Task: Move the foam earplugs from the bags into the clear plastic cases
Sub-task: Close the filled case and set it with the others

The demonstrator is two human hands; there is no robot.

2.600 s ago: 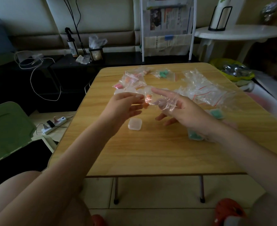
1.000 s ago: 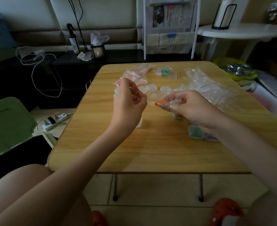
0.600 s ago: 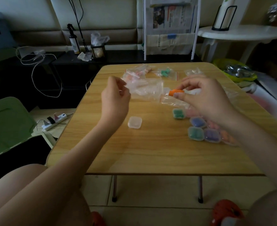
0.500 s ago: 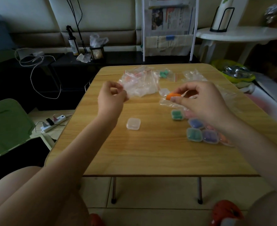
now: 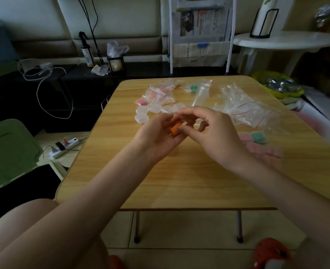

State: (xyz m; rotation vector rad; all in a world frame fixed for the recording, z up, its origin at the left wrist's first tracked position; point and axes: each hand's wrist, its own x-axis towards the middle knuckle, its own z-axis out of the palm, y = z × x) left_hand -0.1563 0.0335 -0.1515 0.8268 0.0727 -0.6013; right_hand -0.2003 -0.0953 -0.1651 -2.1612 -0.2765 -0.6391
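Above the middle of the light wooden bench (image 5: 189,187), a small orange foam earplug (image 5: 175,129) is pinched between the curled fingers of the left hand (image 5: 158,138) and the right hand (image 5: 210,133), which meet around it. Behind the hands, a cluster of empty clear plastic cases (image 5: 150,111) is laid beside crumpled clear plastic bags (image 5: 239,105), one with a green earplug (image 5: 194,88) inside.
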